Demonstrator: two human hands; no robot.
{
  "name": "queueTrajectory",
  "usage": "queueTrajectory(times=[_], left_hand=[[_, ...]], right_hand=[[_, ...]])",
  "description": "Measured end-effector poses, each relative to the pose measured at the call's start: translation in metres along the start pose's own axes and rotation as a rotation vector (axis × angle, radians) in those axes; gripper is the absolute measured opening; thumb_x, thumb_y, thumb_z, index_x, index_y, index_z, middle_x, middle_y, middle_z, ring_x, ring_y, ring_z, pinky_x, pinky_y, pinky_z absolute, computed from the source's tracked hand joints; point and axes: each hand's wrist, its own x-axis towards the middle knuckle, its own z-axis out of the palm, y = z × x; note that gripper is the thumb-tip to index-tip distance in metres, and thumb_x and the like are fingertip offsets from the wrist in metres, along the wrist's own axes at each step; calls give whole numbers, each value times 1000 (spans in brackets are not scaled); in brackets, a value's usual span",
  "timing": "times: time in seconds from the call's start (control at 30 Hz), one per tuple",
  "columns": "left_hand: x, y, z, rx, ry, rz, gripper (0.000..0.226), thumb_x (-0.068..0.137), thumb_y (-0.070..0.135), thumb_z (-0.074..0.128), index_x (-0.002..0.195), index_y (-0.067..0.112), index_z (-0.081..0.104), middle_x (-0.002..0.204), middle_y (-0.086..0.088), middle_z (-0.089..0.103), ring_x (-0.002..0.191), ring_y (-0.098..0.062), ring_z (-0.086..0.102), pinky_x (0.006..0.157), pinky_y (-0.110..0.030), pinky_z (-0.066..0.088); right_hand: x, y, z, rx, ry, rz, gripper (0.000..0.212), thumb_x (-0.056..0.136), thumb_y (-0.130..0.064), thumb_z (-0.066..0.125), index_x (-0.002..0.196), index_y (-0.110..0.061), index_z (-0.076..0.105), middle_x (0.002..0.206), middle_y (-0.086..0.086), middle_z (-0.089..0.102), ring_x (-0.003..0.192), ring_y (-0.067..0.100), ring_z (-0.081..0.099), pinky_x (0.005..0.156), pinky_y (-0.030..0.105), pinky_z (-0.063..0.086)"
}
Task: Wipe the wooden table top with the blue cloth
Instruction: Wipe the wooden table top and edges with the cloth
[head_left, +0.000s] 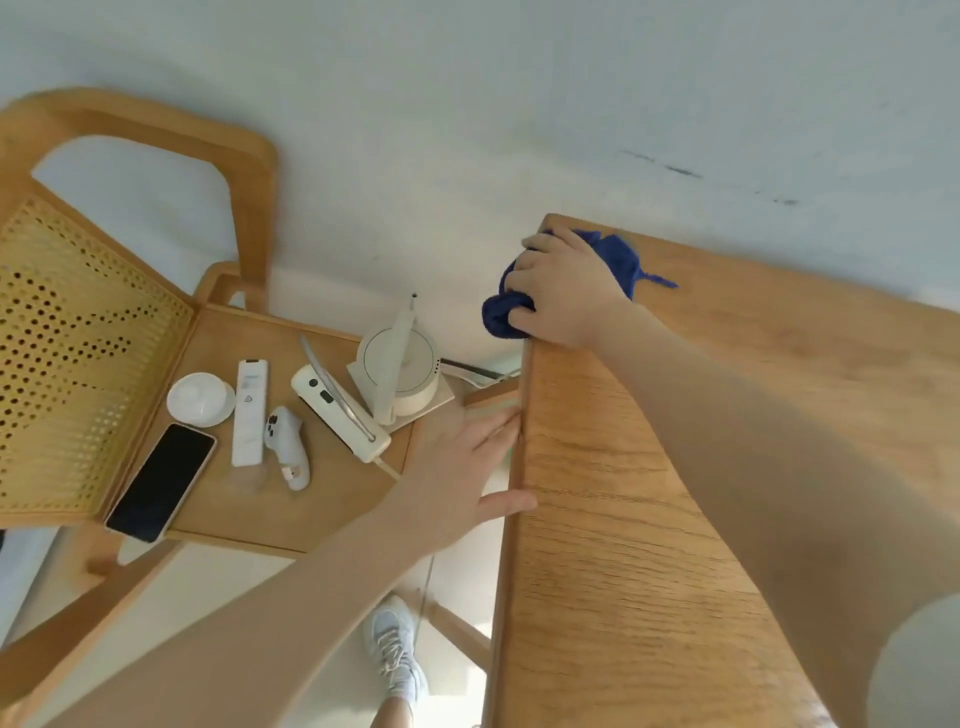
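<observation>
Pale wall (467, 104) behind; wooden table top (649, 493) running up the right of the head view, bare of objects. Right hand (563, 291) at the far left corner, fingers curled around a bunched blue cloth (615, 254), pressing it onto the wood, one lump of fabric spilling over the edge; probably wadded for a firm grip while working the corner. Left hand (462, 462) lower down at the near edge, fingers straight along the side of the board, thumb laid against the rim, holding nothing; seemingly steadying the table or the body during the reach.

Wooden chair (130, 260) with cane back just beside the table, its seat carrying a smartphone (161, 480), a white remote control (249, 410), a small white game controller (285, 447), a white power strip (337, 415), a round white lidded dish (200, 399) with contents hidden, and a white electric kettle (397, 364) on a square mat. Likely parked there to free the table top for wiping. White sneaker (395, 649) on the floor below.
</observation>
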Motion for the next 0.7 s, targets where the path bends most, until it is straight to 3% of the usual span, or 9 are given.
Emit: queueTrajectory(times=[0.07, 0.17, 0.27, 0.33, 0.43, 0.57, 0.63, 0.7], left_hand=[[-3, 3, 1, -49, -4, -49, 77, 89, 49, 48, 149, 15, 13, 155, 6, 17, 139, -9, 19, 114, -22, 17], [-4, 4, 3, -40, 19, -53, 73, 91, 50, 44, 149, 17, 15, 154, 9, 21, 132, -7, 35, 99, -14, 27], [-5, 2, 10, -40, 23, -68, 71, 92, 51, 40, 150, 22, 10, 155, 15, 15, 128, -5, 39, 93, -16, 33], [-7, 3, 12, -55, 50, -75, 69, 93, 48, 40, 150, 22, 12, 155, 13, 17, 130, -6, 38, 96, -17, 32], [-12, 7, 18, -4, 143, -76, 64, 94, 46, 40, 147, 14, 25, 144, 2, 39, 125, -13, 42, 99, -22, 32], [-27, 17, 25, -216, 253, -148, 44, 93, 43, 45, 127, 15, 54, 111, 4, 62, 96, -13, 58, 71, -13, 38], [-36, 20, 18, -465, 138, -200, 39, 92, 34, 53, 130, 24, 50, 123, 18, 54, 108, 2, 49, 82, -2, 34], [-43, 17, 10, -554, 28, -230, 44, 92, 33, 54, 135, 27, 46, 136, 17, 46, 122, 6, 39, 97, -6, 29]], right_hand=[[-31, -17, 2, 39, 32, -134, 39, 76, -39, 36, 77, -16, 67, 78, 0, 65, 96, 27, 55, 100, 40, 29], [-49, -20, 2, 15, 49, -236, 42, 81, -47, 38, 82, -18, 68, 81, -1, 66, 97, 25, 57, 106, 39, 19], [-21, -7, -1, -30, 3, -64, 52, 81, -46, 27, 92, -17, 68, 99, 0, 68, 118, 25, 49, 112, 44, 8], [-8, -5, 0, -51, 23, 3, 51, 81, -44, 28, 90, -14, 69, 101, 1, 68, 121, 26, 45, 112, 44, 10], [-35, -20, 2, 36, 46, -113, 45, 79, -44, 37, 82, -13, 69, 87, 2, 69, 108, 30, 54, 102, 43, 28], [-92, -55, 7, 114, 30, -250, 44, 87, -43, 34, 89, -18, 70, 91, -2, 69, 107, 27, 56, 107, 42, 24], [-85, -54, 5, 95, 15, -284, 48, 90, -44, 30, 84, -18, 69, 85, -2, 69, 98, 27, 58, 105, 42, 26], [-61, -43, 4, 50, 21, -235, 54, 90, -42, 24, 75, -16, 68, 78, 0, 69, 89, 27, 58, 102, 43, 31]])
